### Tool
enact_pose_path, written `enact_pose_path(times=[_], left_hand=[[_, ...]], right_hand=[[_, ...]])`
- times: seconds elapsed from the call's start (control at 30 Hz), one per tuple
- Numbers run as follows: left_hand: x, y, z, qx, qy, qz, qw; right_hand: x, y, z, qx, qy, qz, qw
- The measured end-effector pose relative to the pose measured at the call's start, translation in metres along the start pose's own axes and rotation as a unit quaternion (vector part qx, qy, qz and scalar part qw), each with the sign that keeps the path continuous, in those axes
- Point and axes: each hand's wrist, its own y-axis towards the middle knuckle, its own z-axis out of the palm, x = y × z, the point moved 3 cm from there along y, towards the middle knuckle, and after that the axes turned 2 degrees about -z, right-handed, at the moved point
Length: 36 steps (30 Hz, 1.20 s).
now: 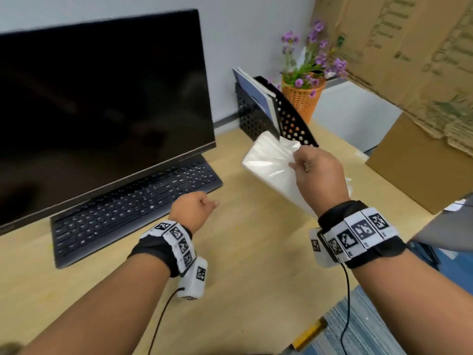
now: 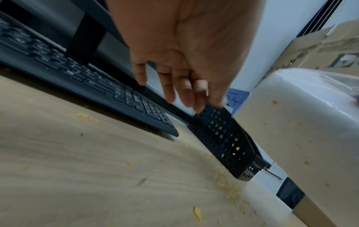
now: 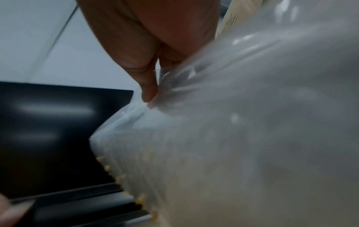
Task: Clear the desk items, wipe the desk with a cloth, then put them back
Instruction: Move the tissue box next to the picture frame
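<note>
Above the right half of the bench (image 1: 250,252), the right hand (image 1: 317,172) pinches the clear plastic wrapper of a white tissue pack (image 1: 271,162), thumb and fingers (image 3: 149,89) clamped on a fold of the film so that the pack hangs tilted in the air, clear of the wood. Yellow crumbs cling to the pack's lower edge in the right wrist view. The left hand (image 1: 192,211) hovers lower and nearer the body, holding nothing, its fingers (image 2: 170,90) loosely bent and hanging down, close to the right end of the black keyboard (image 1: 133,211). Crumbs (image 2: 225,182) are scattered over the wooden surface, thickest along its far edge. The keyboard lies under the front edge of a dark monitor (image 1: 102,106). Behind the tissue pack stands a black perforated file holder (image 1: 289,119) with a blue booklet (image 1: 253,93) and white papers leaning inside it. Further back sits an orange basket pot (image 1: 304,98) of purple flowers, and large cardboard boxes (image 1: 409,162) stand to the right.
</note>
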Motion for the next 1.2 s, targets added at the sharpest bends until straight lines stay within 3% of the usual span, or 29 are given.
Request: enact_pose_path(times=[0.1,0.17,0.2,0.3,0.33,0.5,0.67,0.77,0.87,1.03,1.2], left_hand=[[0.003,-0.009,-0.013,-0.001,-0.064,0.010,0.998],[0.009,-0.019,-0.021,0.035,-0.222,-0.021,0.974],[0.013,-0.026,-0.025,0.069,-0.323,-0.055,0.942],[0.026,-0.044,-0.038,0.153,-0.551,-0.130,0.810],[0.033,-0.052,-0.048,0.159,-0.578,-0.132,0.790],[0.086,-0.081,-0.081,0.123,-0.551,-0.164,0.809],[0.153,-0.118,-0.098,0.089,-0.561,-0.247,0.785],[0.193,-0.148,-0.112,0.078,-0.577,-0.262,0.770],[0.227,-0.178,-0.128,0.080,-0.629,-0.241,0.735],[0.300,-0.229,-0.151,0.037,-0.627,-0.269,0.730],[0.371,-0.283,-0.168,-0.041,-0.654,-0.272,0.705]], right_hand=[[0.034,-0.003,0.014,0.016,0.042,-0.088,0.995],[0.053,-0.005,0.025,0.038,0.067,-0.118,0.990],[0.062,-0.006,0.030,0.048,0.081,-0.124,0.988],[0.090,-0.011,0.040,0.084,0.112,-0.161,0.977],[0.103,-0.014,0.045,0.105,0.120,-0.181,0.970],[0.173,-0.032,0.070,0.210,0.135,-0.264,0.932],[0.242,-0.070,0.105,0.300,0.115,-0.329,0.888],[0.284,-0.094,0.118,0.323,0.109,-0.364,0.867],[0.329,-0.117,0.127,0.329,0.126,-0.389,0.851],[0.406,-0.155,0.142,0.322,0.153,-0.440,0.824],[0.481,-0.197,0.156,0.343,0.180,-0.463,0.798]])
